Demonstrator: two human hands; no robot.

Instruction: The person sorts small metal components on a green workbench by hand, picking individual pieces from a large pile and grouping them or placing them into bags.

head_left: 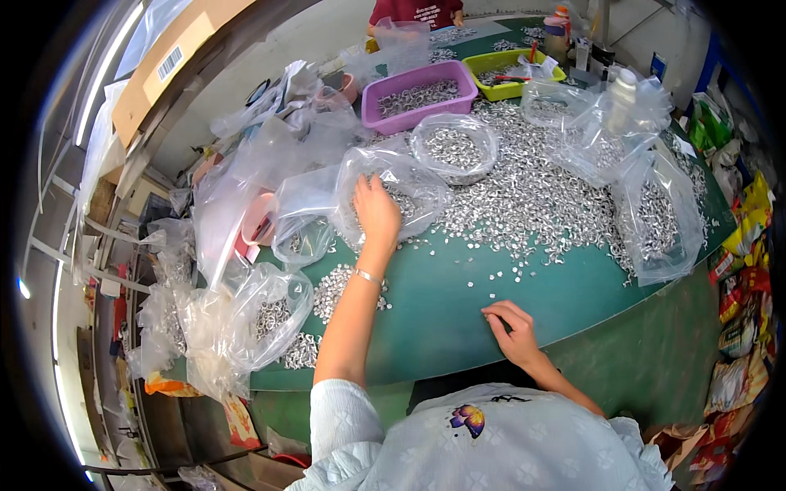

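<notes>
My left hand (pixel 377 211) reaches over the mouth of a clear plastic bag (pixel 428 195) that holds small silver metal pieces. Its fingers are stretched forward and slightly apart, with nothing visible in them. Close to the table's near edge, my right hand (pixel 512 329) rests low with its fingers curled together; whatever they hold, if anything, is too small to make out. A few loose silver pieces (pixel 493 295) lie just beyond it. The large heap of silver metal pieces (pixel 524 196) spreads across the green table (pixel 442 327).
Another open bag of pieces (pixel 455 149), a purple basin (pixel 420 96) and a green basin (pixel 512 72) stand farther back. Filled plastic bags (pixel 655 217) sit at the right, more (pixel 274 315) at the left. A person in a dark red shirt (pixel 413 11) is across the table.
</notes>
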